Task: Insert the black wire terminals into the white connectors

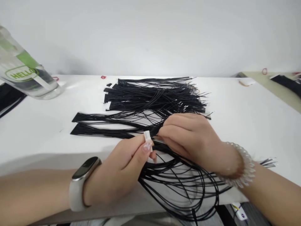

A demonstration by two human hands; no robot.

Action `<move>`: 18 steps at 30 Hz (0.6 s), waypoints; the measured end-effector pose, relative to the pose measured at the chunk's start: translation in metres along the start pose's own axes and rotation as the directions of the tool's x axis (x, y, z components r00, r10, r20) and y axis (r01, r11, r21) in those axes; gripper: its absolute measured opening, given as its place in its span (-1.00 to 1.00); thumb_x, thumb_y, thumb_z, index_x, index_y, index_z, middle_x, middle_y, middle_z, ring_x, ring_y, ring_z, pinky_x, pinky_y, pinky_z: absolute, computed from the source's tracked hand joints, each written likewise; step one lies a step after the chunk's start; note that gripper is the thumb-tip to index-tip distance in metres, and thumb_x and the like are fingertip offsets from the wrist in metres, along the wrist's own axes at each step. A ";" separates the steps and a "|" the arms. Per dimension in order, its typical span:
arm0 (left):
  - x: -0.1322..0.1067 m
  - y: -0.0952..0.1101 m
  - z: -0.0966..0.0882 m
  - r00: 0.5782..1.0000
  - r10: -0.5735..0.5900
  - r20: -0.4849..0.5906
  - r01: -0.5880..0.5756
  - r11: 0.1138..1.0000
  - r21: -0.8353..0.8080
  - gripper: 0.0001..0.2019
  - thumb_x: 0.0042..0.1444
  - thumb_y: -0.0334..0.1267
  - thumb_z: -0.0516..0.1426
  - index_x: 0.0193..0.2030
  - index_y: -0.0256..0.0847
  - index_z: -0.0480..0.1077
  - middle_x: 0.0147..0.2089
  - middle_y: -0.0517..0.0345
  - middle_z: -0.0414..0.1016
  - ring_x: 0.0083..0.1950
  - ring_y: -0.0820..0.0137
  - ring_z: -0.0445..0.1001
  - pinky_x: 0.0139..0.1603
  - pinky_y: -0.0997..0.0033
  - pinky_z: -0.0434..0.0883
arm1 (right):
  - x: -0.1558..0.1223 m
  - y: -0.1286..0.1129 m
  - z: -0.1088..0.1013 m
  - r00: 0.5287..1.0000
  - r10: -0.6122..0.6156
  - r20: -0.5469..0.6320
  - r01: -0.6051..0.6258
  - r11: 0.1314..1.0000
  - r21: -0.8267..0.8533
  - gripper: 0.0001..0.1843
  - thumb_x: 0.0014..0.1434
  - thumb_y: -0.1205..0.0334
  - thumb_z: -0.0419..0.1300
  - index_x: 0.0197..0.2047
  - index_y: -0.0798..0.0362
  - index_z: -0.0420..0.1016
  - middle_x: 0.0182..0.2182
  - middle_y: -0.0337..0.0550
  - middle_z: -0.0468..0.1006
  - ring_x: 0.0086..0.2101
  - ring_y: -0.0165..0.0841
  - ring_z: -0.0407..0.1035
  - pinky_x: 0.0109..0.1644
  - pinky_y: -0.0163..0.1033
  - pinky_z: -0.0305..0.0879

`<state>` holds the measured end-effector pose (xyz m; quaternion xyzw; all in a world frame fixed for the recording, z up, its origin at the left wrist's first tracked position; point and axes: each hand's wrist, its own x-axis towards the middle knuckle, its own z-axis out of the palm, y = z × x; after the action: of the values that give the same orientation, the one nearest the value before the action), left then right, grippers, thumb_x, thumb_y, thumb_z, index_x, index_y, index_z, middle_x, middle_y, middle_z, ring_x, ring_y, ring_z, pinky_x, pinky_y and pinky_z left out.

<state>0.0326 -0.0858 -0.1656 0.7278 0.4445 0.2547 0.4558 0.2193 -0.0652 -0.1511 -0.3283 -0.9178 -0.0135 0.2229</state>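
My left hand (122,169), with a white fitness band on its wrist, pinches a small white plastic connector (147,137) between thumb and fingers. My right hand (190,138), wearing a clear coiled band, is closed over a bunch of thin black wires (178,175) right beside the connector. These wires loop down over the front edge of the white table (35,131). Further back lie flat piles of black wires (152,94), and another pile (98,124) to the left.
A clear plastic bottle (23,75) with a green label stands tilted at the far left. Small red rings (103,77) lie at the table's back. A second surface (277,84) at the right carries more black wires.
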 end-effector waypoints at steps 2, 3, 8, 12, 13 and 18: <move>0.001 -0.001 0.000 1.000 -0.016 -0.027 0.016 1.000 0.003 -0.70 0.23 -0.21 -0.17 -0.47 -0.17 0.22 -0.49 0.35 0.31 -0.45 0.57 0.25 -0.38 0.59 0.21 | 0.000 0.001 0.001 1.000 0.008 -0.008 -0.008 1.000 0.015 -0.84 0.13 0.41 0.02 -0.43 0.15 0.38 -0.49 -0.19 0.37 -0.47 -0.52 0.19 -0.41 -0.37 0.11; 0.001 -0.001 -0.001 0.999 -0.024 -0.038 0.024 1.000 0.000 -0.70 0.23 -0.21 -0.17 -0.47 -0.16 0.23 -0.48 0.36 0.31 -0.45 0.58 0.24 -0.38 0.59 0.20 | 0.000 0.002 0.001 1.000 0.021 -0.019 -0.020 1.000 0.023 -0.85 0.13 0.43 0.01 -0.43 0.16 0.37 -0.48 -0.19 0.37 -0.45 -0.52 0.20 -0.41 -0.38 0.10; 0.004 -0.002 -0.003 0.999 -0.033 -0.022 0.033 0.999 -0.017 -0.67 0.23 -0.20 -0.17 -0.49 -0.17 0.23 -0.50 0.35 0.29 -0.45 0.57 0.23 -0.39 0.58 0.19 | -0.001 0.002 0.002 0.998 0.060 0.000 -0.060 0.998 0.010 -0.87 0.10 0.47 0.00 -0.42 0.15 0.32 -0.46 -0.21 0.36 -0.45 -0.52 0.19 -0.41 -0.39 0.09; 0.004 -0.001 -0.003 0.999 -0.032 0.005 0.032 0.998 -0.044 -0.67 0.23 -0.19 -0.17 -0.51 -0.19 0.21 -0.51 0.32 0.28 -0.44 0.54 0.25 -0.36 0.55 0.22 | 0.004 0.003 -0.004 0.994 -0.019 0.106 0.032 0.992 -0.123 -0.84 0.12 0.43 -0.01 -0.40 0.13 0.37 -0.47 -0.20 0.36 -0.45 -0.49 0.18 -0.40 -0.35 0.08; 0.005 -0.001 -0.003 1.000 -0.029 0.001 0.029 0.998 -0.049 -0.67 0.23 -0.19 -0.18 -0.51 -0.19 0.21 -0.51 0.31 0.27 -0.44 0.54 0.24 -0.35 0.55 0.22 | 0.005 0.004 -0.008 0.993 -0.037 0.112 0.055 0.985 -0.163 -0.84 0.12 0.42 -0.01 -0.41 0.13 0.37 -0.47 -0.21 0.36 -0.46 -0.48 0.16 -0.40 -0.34 0.07; 0.009 0.010 0.003 1.000 0.000 0.009 0.001 0.997 -0.073 -0.66 0.23 -0.20 -0.20 -0.50 -0.21 0.21 -0.49 0.28 0.27 -0.42 0.53 0.23 -0.33 0.53 0.21 | 0.001 0.011 -0.022 0.988 -0.142 0.068 0.154 0.959 -0.239 -0.83 0.15 0.40 -0.02 -0.40 0.13 0.36 -0.45 -0.19 0.38 -0.45 -0.46 0.15 -0.39 -0.32 0.07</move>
<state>0.0432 -0.0810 -0.1582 0.7117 0.4333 0.2674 0.4840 0.2344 -0.0597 -0.1327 -0.2838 -0.9365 -0.1345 0.1564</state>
